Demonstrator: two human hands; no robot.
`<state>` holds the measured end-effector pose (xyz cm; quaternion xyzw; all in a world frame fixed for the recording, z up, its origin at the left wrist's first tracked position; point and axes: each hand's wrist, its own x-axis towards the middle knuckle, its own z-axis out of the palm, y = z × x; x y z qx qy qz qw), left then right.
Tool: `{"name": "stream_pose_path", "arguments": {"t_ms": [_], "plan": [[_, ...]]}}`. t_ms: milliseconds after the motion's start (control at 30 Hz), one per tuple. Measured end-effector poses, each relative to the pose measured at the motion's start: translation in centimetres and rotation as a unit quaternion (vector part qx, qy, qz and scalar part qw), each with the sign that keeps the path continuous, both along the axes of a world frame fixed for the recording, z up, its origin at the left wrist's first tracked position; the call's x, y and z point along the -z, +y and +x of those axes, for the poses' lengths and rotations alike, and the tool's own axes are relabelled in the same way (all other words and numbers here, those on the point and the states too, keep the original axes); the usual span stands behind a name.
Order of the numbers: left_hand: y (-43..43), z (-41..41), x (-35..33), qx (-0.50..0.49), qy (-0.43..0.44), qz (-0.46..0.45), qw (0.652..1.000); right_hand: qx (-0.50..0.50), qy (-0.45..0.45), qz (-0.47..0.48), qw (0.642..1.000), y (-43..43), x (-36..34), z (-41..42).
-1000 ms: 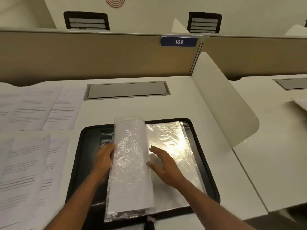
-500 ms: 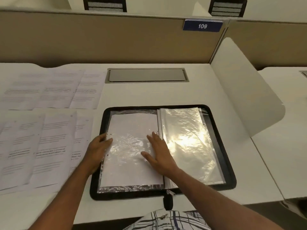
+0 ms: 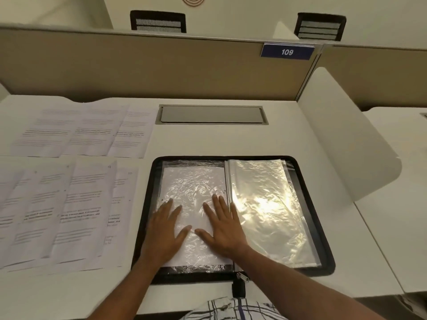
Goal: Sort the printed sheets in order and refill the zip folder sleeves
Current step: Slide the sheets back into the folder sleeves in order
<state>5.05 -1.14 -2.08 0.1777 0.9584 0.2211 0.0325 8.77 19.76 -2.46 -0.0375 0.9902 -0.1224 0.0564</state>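
Observation:
A black zip folder lies open on the white desk in front of me. Its left page is a clear plastic sleeve with a white sheet inside. On the right lie several shiny empty sleeves. My left hand presses flat on the left sleeve with fingers spread. My right hand lies flat beside it, fingers straight, close to the folder's spine. Printed sheets are spread in overlapping rows on the desk to the left of the folder.
A second row of printed sheets lies further back on the left. A grey cable hatch is set into the desk behind the folder. A white curved divider stands at the right; a tan partition with the sign 109 runs behind.
A sleeve that stood half-turned a second ago now lies flat on the left page. Both hands have moved onto it and spread out flat.

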Motion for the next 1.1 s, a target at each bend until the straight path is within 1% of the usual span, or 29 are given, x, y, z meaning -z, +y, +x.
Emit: {"name": "stream_pose_path", "arguments": {"t_ms": [133,333,533,667,867,1100], "plan": [[0.7,0.2,1.0,0.009,-0.006,-0.071,0.997,-0.006,0.0,-0.008,1.0,0.3,0.0,0.1],[0.4,0.3,0.0,0.003,0.007,-0.09,0.996,-0.003,0.025,-0.06,0.998,1.1,-0.7,0.1],[-0.6,-0.7,-1.6,-0.02,0.038,-0.095,0.995,-0.012,0.048,-0.064,0.997,1.6,-1.2,-1.3],[-2.2,-1.8,-3.0,-0.049,0.062,-0.12,0.99,-0.034,0.052,-0.047,0.997,1.1,-1.4,-3.0],[-5.9,-4.0,-3.7,-0.087,0.083,-0.116,0.986,-0.044,0.05,-0.042,0.997,-1.8,-2.3,-5.8],[-13.1,-8.9,-2.9,-0.135,0.082,-0.115,0.981,-0.022,0.047,-0.031,0.998,-9.0,-2.9,-10.9]]}}
